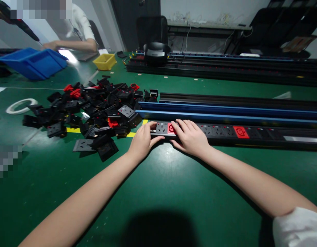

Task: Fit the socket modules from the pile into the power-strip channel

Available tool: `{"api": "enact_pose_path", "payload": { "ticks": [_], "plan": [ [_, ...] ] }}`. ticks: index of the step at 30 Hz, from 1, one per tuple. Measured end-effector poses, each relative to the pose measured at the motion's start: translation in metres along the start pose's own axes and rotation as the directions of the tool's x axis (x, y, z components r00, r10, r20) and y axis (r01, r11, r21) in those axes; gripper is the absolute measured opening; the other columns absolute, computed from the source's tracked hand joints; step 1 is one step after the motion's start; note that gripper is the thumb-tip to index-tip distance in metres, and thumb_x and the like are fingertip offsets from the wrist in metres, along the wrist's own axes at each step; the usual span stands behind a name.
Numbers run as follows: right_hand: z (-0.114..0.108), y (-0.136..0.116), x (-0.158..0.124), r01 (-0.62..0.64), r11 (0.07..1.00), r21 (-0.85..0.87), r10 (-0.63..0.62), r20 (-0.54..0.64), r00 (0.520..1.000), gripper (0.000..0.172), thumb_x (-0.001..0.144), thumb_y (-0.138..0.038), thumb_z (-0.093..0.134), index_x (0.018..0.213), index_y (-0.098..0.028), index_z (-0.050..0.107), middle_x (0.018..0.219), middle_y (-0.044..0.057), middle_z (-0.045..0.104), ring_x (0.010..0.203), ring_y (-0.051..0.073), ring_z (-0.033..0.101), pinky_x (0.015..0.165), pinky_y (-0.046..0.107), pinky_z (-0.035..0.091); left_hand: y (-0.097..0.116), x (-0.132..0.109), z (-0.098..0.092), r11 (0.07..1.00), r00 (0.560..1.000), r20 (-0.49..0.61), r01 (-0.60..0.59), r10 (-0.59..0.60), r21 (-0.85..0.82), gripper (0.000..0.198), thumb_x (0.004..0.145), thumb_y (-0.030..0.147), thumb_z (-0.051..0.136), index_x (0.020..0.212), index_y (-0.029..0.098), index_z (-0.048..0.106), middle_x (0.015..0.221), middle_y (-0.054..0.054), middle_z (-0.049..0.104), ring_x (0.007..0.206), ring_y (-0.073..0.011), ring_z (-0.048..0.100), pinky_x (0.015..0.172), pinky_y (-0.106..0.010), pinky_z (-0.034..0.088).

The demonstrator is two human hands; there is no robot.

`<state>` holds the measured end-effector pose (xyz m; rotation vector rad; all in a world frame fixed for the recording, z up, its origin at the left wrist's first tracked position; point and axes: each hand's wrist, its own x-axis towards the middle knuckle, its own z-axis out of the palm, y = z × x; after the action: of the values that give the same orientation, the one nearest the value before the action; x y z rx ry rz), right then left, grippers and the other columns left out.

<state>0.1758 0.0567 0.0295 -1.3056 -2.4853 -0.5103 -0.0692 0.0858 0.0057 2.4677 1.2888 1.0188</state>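
A long black power strip (217, 131) with black and red socket modules lies across the table. My left hand (141, 140) wraps round its left end, thumb along the near side and fingers on the far side. My right hand (190, 137) rests over the strip a little further right, its fingers bent down onto a red socket module (171, 128) that they partly cover. Between my hands a black socket module (161, 128) sits in the strip. Another red socket module (241, 132) shows further right.
Left of the strip lies a heap of loose black and red socket modules (96, 106). Blue rails (225, 115) run just behind it. A tape roll (21, 106), a blue bin (34, 63) and a yellow bin (105, 62) stand left. A co-worker's arm (73, 44) is beyond.
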Motion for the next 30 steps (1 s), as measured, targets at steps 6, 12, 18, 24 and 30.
{"api": "enact_pose_path", "payload": {
  "ticks": [6, 12, 18, 24, 30],
  "plan": [
    [0.000, 0.000, 0.000, -0.008, 1.000, 0.006, 0.008, 0.005, 1.000, 0.066, 0.100, -0.049, 0.053, 0.148, -0.003, 0.053, 0.142, 0.025, 0.060, 0.124, 0.036, 0.059, 0.112, 0.049, 0.042, 0.001, -0.001, 0.000, 0.995, 0.999, 0.013, -0.051, 0.052, -0.081, 0.052, 0.095, 0.044, 0.068, 0.136, 0.021, 0.045, 0.117, -0.012, 0.073, 0.106, -0.0258, 0.073, 0.094, -0.045, 0.059],
    [-0.003, -0.001, 0.001, -0.010, 1.000, -0.004, 0.010, 0.011, 1.000, 0.065, 0.100, -0.049, 0.053, 0.149, -0.005, 0.053, 0.142, 0.024, 0.061, 0.123, 0.036, 0.059, 0.112, 0.048, 0.042, 0.004, 0.000, -0.003, 0.991, 0.992, 0.075, -0.098, 0.104, -0.089, 0.040, 0.099, 0.037, 0.062, 0.133, 0.022, 0.048, 0.118, -0.012, 0.074, 0.113, -0.0268, 0.072, 0.097, -0.046, 0.057],
    [-0.007, -0.001, 0.001, 0.016, 0.999, -0.031, -0.016, 0.025, 1.000, 0.067, 0.101, -0.047, 0.056, 0.162, -0.024, 0.039, 0.145, 0.020, 0.059, 0.124, 0.034, 0.059, 0.110, 0.049, 0.042, 0.008, 0.005, -0.008, 0.981, 0.996, 0.087, 0.015, 0.002, -0.196, 0.035, 0.098, 0.040, 0.063, 0.125, 0.021, 0.053, 0.112, -0.009, 0.074, 0.104, -0.0237, 0.072, 0.096, -0.043, 0.056],
    [-0.010, 0.000, 0.002, 0.034, 0.999, -0.043, -0.032, 0.033, 0.999, 0.062, 0.100, -0.044, 0.059, 0.159, -0.034, 0.043, 0.146, 0.018, 0.059, 0.123, 0.034, 0.060, 0.106, 0.049, 0.044, 0.004, 0.007, -0.011, 0.968, 0.990, 0.048, 0.138, -0.130, -0.212, 0.022, 0.102, 0.039, 0.052, 0.110, 0.021, 0.061, 0.105, -0.007, 0.073, 0.096, -0.0213, 0.071, 0.088, -0.038, 0.055],
    [-0.009, 0.000, 0.002, 0.020, 0.999, -0.042, -0.018, 0.037, 0.999, 0.062, 0.099, -0.045, 0.061, 0.159, -0.034, 0.045, 0.143, 0.017, 0.061, 0.122, 0.033, 0.059, 0.106, 0.048, 0.043, 0.004, 0.009, -0.013, 0.933, 0.976, 0.056, 0.217, -0.210, -0.286, 0.024, 0.102, 0.041, 0.050, 0.104, 0.021, 0.062, 0.095, -0.005, 0.074, 0.092, -0.0214, 0.073, 0.080, -0.035, 0.054]
  ]
}}
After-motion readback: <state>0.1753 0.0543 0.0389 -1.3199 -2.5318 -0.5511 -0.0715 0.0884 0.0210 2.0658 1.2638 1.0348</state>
